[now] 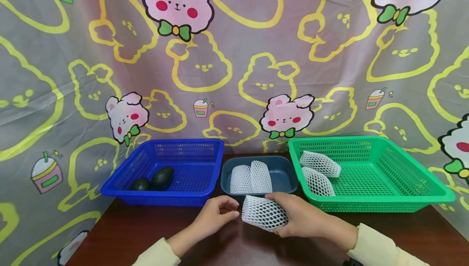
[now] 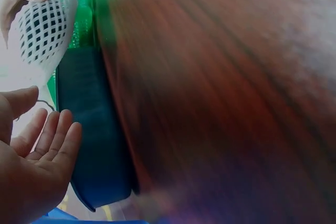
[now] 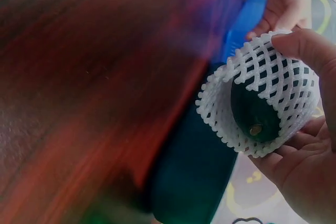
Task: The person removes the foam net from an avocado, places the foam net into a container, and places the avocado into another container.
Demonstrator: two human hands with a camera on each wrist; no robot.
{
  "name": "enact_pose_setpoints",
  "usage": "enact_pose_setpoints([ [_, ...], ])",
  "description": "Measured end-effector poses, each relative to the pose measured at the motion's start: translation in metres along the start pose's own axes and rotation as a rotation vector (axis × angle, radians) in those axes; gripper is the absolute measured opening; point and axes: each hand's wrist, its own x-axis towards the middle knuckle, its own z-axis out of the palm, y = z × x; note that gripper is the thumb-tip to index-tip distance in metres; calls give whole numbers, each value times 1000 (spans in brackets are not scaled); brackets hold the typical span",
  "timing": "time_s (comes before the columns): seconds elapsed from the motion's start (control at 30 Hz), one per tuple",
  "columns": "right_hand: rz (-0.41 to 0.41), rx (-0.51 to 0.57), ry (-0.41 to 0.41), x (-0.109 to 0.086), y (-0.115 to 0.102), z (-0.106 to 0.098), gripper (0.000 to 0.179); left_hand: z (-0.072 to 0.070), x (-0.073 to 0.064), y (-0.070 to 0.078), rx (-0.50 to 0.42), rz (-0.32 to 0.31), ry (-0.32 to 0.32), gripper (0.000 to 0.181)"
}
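Note:
My right hand (image 1: 302, 217) grips a white foam net sleeve (image 1: 264, 213) over the table in the middle. Inside the sleeve's open end, the right wrist view shows a dark green avocado (image 3: 254, 111) with its stem spot facing out. My left hand (image 1: 216, 215) is just left of the sleeve, fingers loosely bent and holding nothing. In the left wrist view, this left hand (image 2: 42, 150) has its palm up and fingers apart, below the sleeve's end. Two more foam net sleeves (image 1: 261, 177) lie in the dark blue-grey tray (image 1: 283, 180) behind my hands.
At left stands a blue basket (image 1: 190, 176) with two avocados (image 1: 163, 178) in its near left part. A green basket (image 1: 370, 184) at right holds two white netted pieces (image 1: 319, 163) along its left side. A patterned curtain (image 1: 234, 54) hangs behind the brown table (image 1: 121, 233).

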Motion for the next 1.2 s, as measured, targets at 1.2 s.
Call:
enact_pose_setpoints([
  [1.2,-29,136,-74,15,24,29,78,7,-3,-5,-68,-37,-106,11],
])
